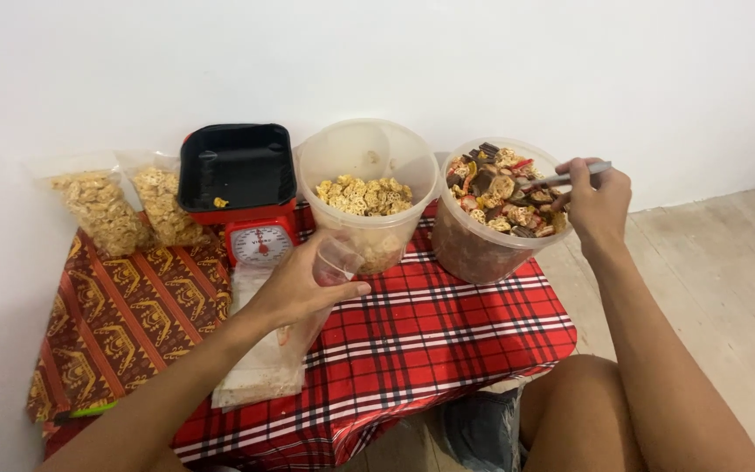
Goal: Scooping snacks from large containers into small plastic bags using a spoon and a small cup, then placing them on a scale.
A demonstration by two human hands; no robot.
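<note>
The right hand [599, 203] is clenched round a thin metal utensil handle [570, 177]; the handle's tip dips into the mixed snacks [502, 192] filling the right-hand clear tub [482, 249]. Whether the utensil's a spoon or tongs can't be told, as the end is buried among the pieces. That tub sits at the far right of the table, its contents a mix of dark, red & yellow crackers heaped approx. to the rim.

The left hand [301, 287] grasps the mouth of a small clear plastic bag [335, 260], held open w/ fingers and thumb, near the middle of the table and just in front of the second tub [369, 188]. The bag looks empty or nearly so. That tub, left of the first one, holds pale yellow crackers [365, 196] only partway up.

Under the left wrist lies a stack of flat clear bags [259, 367] on the red plaid cloth [430, 332]. Just behind it stands a red dial scale [259, 240] w/ a black tray [237, 164]; one yellow piece lies in the tray. Further left, two filled bags of pale crackers [128, 210] lean against the white wall, on a red & gold patterned cloth [124, 315]. The person's bare knee shows at near right, above a wooden floor.
</note>
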